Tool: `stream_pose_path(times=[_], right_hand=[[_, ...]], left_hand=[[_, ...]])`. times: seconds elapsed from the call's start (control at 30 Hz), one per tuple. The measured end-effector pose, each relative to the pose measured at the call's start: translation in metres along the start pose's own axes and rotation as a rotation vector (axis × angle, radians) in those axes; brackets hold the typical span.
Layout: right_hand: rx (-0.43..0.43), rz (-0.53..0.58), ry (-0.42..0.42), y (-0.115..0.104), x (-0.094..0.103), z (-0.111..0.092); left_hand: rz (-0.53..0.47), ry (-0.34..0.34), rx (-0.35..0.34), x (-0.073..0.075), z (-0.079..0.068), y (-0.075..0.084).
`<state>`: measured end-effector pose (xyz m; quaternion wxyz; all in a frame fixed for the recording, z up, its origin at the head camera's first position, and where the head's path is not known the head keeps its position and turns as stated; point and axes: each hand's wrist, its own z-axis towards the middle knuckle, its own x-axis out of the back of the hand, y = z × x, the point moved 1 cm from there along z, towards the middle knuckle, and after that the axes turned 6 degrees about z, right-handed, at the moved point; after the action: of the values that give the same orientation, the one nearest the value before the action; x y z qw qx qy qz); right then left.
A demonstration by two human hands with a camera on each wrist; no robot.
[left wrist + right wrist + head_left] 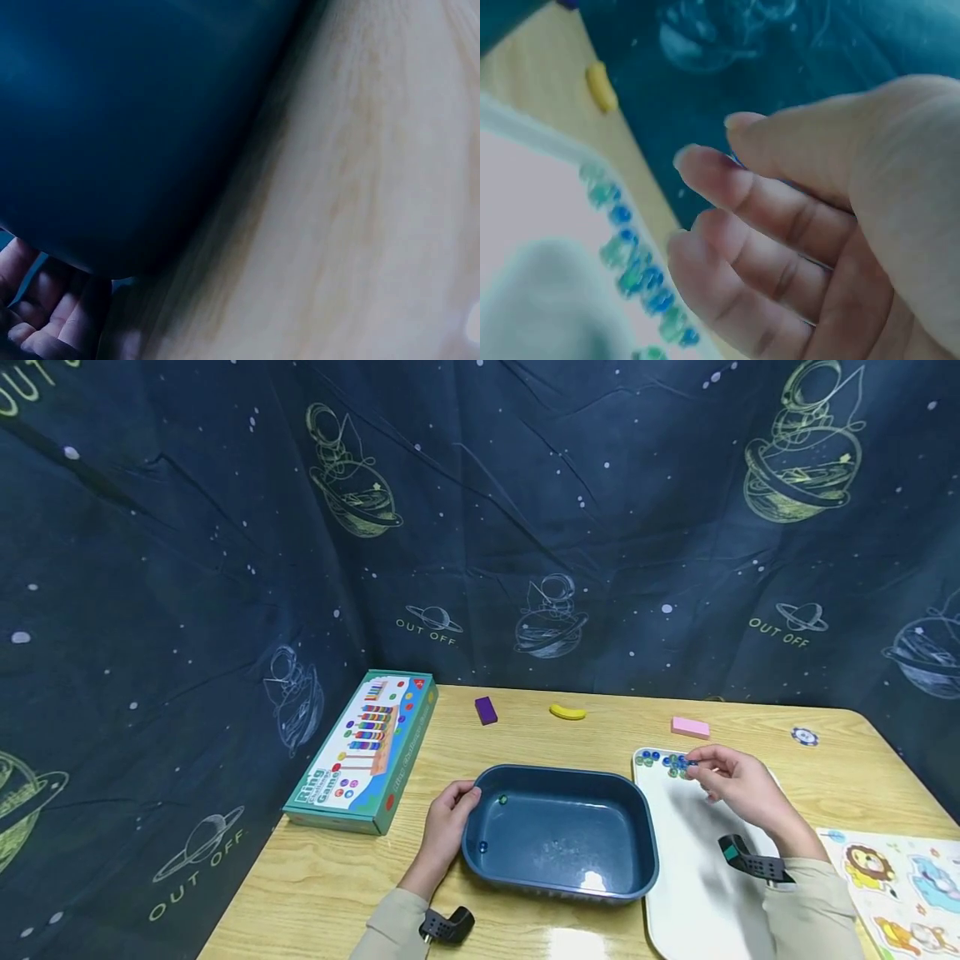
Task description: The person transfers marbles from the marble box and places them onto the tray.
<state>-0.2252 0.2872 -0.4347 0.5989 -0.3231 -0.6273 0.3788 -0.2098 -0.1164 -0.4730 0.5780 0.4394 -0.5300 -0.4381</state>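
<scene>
My left hand (450,818) grips the left rim of a dark blue plastic basin (555,893), thumb over the rim and fingers against the outer wall. Inside the basin lie a green marble (503,799) and a blue marble (483,847). Over the far end of a white tray (697,877), my right hand (738,785) pinches another blue marble between thumb and index finger; only a sliver of it shows in the right wrist view. Several blue and green glass marbles (641,270) lie along the tray's far edge, just beside the fingers.
A ring game box (360,752) lies at the table's left. Along the back are a purple block (486,710), a yellow banana-shaped piece (567,712), a pink block (690,727) and a poker chip (805,737). An animal picture sheet (900,893) lies right of the tray.
</scene>
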Motion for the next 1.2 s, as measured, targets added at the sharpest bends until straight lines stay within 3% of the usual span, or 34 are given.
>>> stream_pose_path(times=[0.27,0.67,1.0,1.2], right_hand=[[-0.099,-0.054,0.069,0.028,0.007,-0.001],[-0.353,-0.055,0.124,0.06,0.021,-0.011],[-0.298,-0.256,0.212,0.067,0.016,-0.008],[-0.328,-0.271,0.221,0.07,0.014,-0.005]], left_hand=[[-0.024,-0.015,0.008,0.0,0.0,-0.004],[0.001,-0.006,0.011,-0.001,-0.001,0.0],[0.015,-0.002,0.008,-0.001,0.0,0.001],[0.028,0.004,0.012,-0.001,-0.001,0.002]])
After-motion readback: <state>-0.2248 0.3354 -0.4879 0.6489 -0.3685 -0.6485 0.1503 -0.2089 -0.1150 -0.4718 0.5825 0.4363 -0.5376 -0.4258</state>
